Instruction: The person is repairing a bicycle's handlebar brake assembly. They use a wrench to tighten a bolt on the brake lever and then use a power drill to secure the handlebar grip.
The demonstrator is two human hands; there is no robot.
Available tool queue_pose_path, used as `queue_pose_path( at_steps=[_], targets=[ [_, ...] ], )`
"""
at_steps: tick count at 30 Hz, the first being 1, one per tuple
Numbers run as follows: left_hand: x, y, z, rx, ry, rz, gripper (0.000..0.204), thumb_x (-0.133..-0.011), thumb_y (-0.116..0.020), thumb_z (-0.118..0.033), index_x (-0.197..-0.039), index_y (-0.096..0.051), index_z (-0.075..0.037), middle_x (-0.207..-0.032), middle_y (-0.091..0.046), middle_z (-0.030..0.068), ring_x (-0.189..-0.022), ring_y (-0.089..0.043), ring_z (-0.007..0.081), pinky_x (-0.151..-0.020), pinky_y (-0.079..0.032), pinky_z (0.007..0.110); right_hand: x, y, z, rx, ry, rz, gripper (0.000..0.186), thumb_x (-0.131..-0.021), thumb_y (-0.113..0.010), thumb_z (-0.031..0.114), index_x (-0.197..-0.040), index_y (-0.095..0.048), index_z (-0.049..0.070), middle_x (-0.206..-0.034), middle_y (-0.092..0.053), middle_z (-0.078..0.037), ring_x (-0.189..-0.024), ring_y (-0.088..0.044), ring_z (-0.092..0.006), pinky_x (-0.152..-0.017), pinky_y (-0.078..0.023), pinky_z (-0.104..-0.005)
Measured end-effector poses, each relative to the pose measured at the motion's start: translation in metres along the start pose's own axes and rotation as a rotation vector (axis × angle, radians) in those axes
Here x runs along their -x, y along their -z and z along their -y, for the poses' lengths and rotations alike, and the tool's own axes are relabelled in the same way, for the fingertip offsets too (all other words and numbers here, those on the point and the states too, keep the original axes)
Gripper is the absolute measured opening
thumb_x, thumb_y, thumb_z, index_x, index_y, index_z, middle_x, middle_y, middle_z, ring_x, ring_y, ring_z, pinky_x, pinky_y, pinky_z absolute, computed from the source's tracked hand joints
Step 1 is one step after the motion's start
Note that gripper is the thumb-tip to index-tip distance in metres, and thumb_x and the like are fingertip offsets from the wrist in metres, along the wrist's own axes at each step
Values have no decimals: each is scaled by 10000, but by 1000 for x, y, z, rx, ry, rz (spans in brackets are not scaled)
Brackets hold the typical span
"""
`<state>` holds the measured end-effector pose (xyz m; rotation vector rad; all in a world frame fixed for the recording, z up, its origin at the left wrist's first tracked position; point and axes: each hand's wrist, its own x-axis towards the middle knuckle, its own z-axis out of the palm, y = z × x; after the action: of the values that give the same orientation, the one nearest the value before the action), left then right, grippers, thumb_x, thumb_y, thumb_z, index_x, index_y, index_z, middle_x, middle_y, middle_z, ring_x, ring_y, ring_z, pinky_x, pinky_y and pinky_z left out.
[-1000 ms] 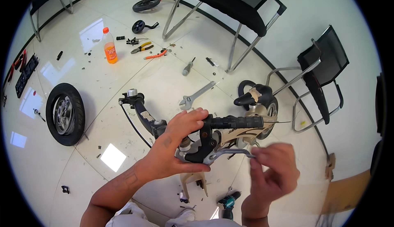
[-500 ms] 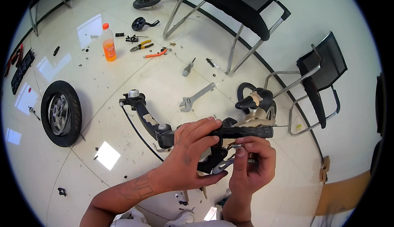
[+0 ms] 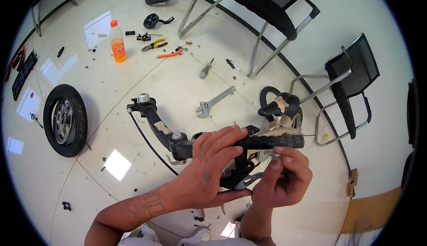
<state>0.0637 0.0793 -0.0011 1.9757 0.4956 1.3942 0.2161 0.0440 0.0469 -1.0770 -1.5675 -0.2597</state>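
Observation:
My left hand point(image 3: 202, 170) is closed around the inner end of a bicycle handlebar, its fingers over the top beside the black rubber grip point(image 3: 284, 142). Its thumb lies below, against the grey brake lever point(image 3: 249, 181). Just under the grip, my right hand point(image 3: 287, 179) pinches a small silvery metal piece point(image 3: 272, 154) between thumb and forefinger; its exact kind is too small to tell. Leftward runs the black bike frame point(image 3: 160, 128) with a dark cable point(image 3: 153, 147). My left hand hides much of the brake lever's mount.
On the tiled floor lie a wheel point(image 3: 66, 120), an adjustable wrench point(image 3: 215, 102), a screwdriver point(image 3: 206, 69), pliers point(image 3: 154, 45) and a training wheel point(image 3: 156, 21). An orange drink bottle point(image 3: 118, 45) stands among them. A saddle point(image 3: 281, 106) is beyond the grip; chairs point(image 3: 344, 81) stand along the wall.
My right hand has moved a little to the right with the small metal piece. The handlebar grip and my left hand have shifted slightly right too.

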Motion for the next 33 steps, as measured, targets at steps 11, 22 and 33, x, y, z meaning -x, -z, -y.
queue_pose_path(
  at_steps=[11, 22, 33],
  targets=[
    [-4, -9, 3, -87, -25, -28, 960, -715, -886, -286, -1446, -287, -115, -1492, -379, 254, -1341, -420, 439, -1043, -307, 515, 4, -6, -23, 65, 136, -213, 206, -963, -548, -11, -1150, -472, 33, -1078, -597, -219, -454, -519, -106, -408, -415, -226],
    [-6, -12, 0, -172, -35, 3, 932, -705, -841, -255, -1429, -274, -105, -1486, -369, 261, -1333, -411, 450, -1036, -295, 536, 10, -6, -31, 21, 193, -269, 228, -979, -545, -8, -1187, -462, 36, -1127, -579, -240, -495, -542, -113, -459, -464, -232],
    [-6, 1, -6, -155, -36, 77, 818, -692, -832, -211, -1340, -360, -51, -1488, -332, 253, -1359, -353, 446, -1044, -283, 549, 3, 5, -6, 7, 132, -6, 229, -962, -577, -12, -1145, -456, 52, -1109, -594, -221, -604, -568, -110, -574, -509, -211]
  ],
)
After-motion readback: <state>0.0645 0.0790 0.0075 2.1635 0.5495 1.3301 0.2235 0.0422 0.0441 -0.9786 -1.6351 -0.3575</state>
